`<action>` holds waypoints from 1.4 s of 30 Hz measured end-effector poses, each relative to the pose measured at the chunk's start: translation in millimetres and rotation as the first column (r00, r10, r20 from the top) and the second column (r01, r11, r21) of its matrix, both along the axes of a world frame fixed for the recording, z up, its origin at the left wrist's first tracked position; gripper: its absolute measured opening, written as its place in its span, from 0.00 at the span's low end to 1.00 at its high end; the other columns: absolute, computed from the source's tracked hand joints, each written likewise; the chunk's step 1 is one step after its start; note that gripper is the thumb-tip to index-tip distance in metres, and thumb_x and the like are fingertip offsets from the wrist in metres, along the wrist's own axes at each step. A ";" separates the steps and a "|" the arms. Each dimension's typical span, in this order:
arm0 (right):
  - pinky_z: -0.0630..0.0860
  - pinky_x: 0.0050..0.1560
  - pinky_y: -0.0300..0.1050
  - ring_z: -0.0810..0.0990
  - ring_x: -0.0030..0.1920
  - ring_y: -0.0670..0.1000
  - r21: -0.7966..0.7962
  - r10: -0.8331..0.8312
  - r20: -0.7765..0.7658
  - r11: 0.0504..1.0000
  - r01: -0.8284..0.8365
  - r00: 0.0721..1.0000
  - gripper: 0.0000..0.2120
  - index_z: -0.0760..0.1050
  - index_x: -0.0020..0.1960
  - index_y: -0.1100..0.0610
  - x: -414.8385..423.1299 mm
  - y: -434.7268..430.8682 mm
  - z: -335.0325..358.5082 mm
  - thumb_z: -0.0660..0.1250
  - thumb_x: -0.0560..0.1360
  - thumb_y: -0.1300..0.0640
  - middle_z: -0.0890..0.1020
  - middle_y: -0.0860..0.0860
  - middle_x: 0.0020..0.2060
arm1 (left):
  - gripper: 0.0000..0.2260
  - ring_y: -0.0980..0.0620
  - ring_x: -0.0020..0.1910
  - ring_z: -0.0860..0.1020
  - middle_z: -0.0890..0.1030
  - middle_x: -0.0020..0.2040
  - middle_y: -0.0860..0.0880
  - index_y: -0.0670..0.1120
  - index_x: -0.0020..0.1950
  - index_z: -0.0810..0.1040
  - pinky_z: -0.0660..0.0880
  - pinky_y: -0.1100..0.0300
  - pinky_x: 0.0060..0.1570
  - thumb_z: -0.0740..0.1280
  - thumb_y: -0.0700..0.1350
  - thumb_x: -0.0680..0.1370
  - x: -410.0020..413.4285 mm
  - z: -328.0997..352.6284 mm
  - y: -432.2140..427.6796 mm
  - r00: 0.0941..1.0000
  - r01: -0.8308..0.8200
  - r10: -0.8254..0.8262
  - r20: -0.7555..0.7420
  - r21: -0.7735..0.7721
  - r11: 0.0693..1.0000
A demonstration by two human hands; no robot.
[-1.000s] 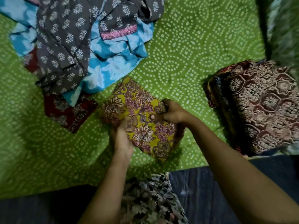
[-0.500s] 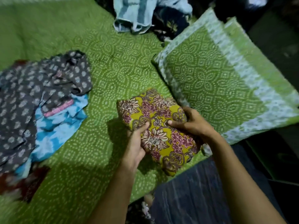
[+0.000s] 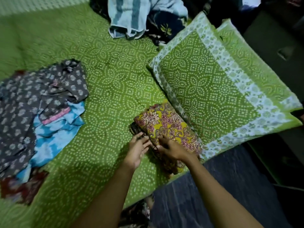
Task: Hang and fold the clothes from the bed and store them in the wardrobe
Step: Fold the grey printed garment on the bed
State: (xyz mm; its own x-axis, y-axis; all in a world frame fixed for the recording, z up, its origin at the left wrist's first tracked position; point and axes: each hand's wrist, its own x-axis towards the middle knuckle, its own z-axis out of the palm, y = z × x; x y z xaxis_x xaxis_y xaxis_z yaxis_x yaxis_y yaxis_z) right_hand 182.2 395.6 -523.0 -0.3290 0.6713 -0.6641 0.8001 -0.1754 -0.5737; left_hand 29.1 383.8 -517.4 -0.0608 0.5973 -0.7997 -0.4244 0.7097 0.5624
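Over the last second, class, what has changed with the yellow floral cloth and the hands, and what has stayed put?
The folded yellow floral cloth, gripped by both hands earlier, now lies on the green sheet against the pillow. The left hand and right hand have let go and rest with straight fingers at its near end. The grey and blue clothes and striped towel stayed put.

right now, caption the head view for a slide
Left hand and right hand touch a folded yellow floral cloth beside a green pillow.

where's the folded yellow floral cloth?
Head view, centre-right: yellow floral cloth on the bedsheet beside the green pillow, left hand and right hand at its near end.
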 end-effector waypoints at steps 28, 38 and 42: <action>0.62 0.64 0.52 0.66 0.69 0.57 -0.611 -0.674 -0.343 0.689 0.390 0.654 0.32 0.60 0.74 0.54 -471.9 60.1 58.9 0.43 0.79 0.36 0.67 0.58 0.70 | 0.18 0.45 0.67 0.70 0.70 0.70 0.43 0.45 0.73 0.63 0.65 0.55 0.63 0.53 0.47 0.83 -426.0 69.1 -0.8 0.902 -0.402 0.415 -0.120 0.116 0.908; 0.62 0.67 0.54 0.64 0.71 0.58 -0.608 -0.730 -0.240 0.627 0.487 0.640 0.32 0.57 0.75 0.56 -523.8 81.9 7.2 0.43 0.79 0.37 0.64 0.59 0.72 | 0.18 0.45 0.66 0.71 0.71 0.69 0.44 0.47 0.72 0.65 0.66 0.50 0.66 0.54 0.46 0.82 -485.5 12.8 27.0 0.947 -0.273 0.274 -0.167 0.031 0.961; 0.61 0.65 0.52 0.64 0.71 0.56 -0.588 -0.721 -0.222 0.636 0.499 0.656 0.30 0.59 0.74 0.57 -540.4 85.5 -8.6 0.41 0.81 0.40 0.66 0.57 0.72 | 0.18 0.46 0.65 0.71 0.70 0.69 0.44 0.46 0.71 0.66 0.68 0.53 0.63 0.55 0.47 0.82 -496.8 -3.8 31.4 0.954 -0.255 0.250 -0.162 -0.006 0.967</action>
State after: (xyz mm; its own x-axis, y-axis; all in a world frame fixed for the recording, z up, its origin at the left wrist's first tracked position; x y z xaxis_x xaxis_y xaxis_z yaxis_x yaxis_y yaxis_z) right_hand -358.2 481.1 -531.7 -0.2561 0.4812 -0.8384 0.1132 -0.8464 -0.5204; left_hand -467.6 415.3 -521.1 -0.3341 0.5245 -0.7831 -0.4988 0.6066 0.6191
